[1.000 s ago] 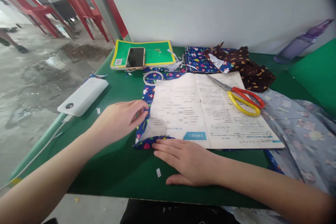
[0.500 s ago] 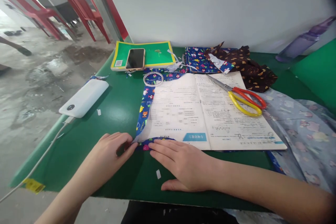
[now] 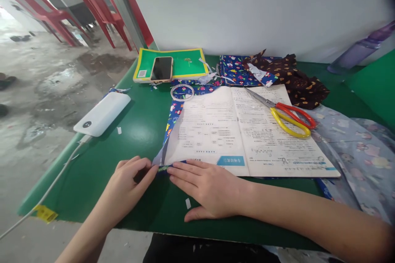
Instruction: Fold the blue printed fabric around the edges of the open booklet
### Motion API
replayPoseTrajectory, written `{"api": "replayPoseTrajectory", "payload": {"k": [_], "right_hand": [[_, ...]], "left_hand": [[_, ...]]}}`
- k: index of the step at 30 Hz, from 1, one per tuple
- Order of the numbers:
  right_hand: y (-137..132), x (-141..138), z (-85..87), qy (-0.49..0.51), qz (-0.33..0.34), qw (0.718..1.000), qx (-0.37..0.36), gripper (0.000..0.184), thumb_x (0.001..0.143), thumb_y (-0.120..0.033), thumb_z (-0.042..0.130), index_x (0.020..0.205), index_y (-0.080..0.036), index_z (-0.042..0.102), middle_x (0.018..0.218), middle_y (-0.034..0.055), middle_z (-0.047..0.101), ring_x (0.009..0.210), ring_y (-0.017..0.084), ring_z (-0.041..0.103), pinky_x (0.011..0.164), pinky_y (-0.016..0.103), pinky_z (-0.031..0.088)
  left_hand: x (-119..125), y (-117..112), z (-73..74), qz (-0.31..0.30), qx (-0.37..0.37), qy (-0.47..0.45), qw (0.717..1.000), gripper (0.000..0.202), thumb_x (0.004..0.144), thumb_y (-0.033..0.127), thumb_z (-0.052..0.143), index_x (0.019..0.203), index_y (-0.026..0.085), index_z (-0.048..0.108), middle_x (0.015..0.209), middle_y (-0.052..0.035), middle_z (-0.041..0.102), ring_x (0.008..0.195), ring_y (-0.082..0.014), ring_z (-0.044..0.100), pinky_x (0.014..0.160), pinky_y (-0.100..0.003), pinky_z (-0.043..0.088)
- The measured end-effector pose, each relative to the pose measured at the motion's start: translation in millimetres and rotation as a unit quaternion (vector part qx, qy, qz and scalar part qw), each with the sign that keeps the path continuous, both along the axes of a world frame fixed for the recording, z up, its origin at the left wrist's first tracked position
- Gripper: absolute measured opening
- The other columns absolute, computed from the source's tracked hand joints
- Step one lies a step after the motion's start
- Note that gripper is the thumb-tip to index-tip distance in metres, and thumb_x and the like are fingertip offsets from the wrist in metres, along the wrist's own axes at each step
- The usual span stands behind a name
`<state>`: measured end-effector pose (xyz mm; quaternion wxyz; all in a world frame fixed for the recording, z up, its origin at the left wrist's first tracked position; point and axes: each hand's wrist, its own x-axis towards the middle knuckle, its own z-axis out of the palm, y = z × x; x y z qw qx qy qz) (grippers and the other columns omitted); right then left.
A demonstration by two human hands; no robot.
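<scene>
An open printed book (image 3: 210,131) lies on the green table, turned upside down to me. Blue patterned wrapping paper (image 3: 173,117) is folded in over its left edge. At the book's near left corner, my left hand (image 3: 132,181) pinches the wrapping paper between thumb and fingertips, where its pale underside shows. My right hand (image 3: 206,189) lies flat, fingers stretched over the folded strip along the near edge, covering much of it. Scissors (image 3: 282,111) with red and yellow handles rest on the right page. A roll of clear tape (image 3: 182,93) sits at the far left corner.
A phone (image 3: 162,69) rests on a green and yellow book (image 3: 188,62) at the back. A white power bank (image 3: 103,114) with a cable is at left. Brown crumpled paper (image 3: 296,82), a purple bottle (image 3: 354,53) and grey patterned sheeting (image 3: 354,152) occupy the right.
The paper at the near left corner now stands lifted, with more pale underside showing. My right hand's fingers have slid slightly left along the near fold. The view has shifted a little.
</scene>
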<state>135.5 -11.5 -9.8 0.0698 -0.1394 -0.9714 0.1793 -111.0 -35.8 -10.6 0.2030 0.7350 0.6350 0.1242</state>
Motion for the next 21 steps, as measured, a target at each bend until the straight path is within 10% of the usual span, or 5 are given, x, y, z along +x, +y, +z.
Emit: {"api": "replayPoseTrajectory", "payload": {"k": [21], "right_hand": [[3.8,3.4,-0.1,-0.014,-0.001,0.998,-0.064,0.071,0.094,-0.053,0.036,0.147,-0.008,0.021,0.155,0.0091,0.017,0.144,0.016,0.008,0.118,0.034,0.002]], "left_hand": [[-4.7,0.0,-0.1,0.003,-0.014,-0.021,1.000,0.036,0.090,0.045,0.042,0.064,0.020,0.049,0.063,0.0025,0.048,0.064,-0.0154,0.048,0.076,-0.034,0.036]]}}
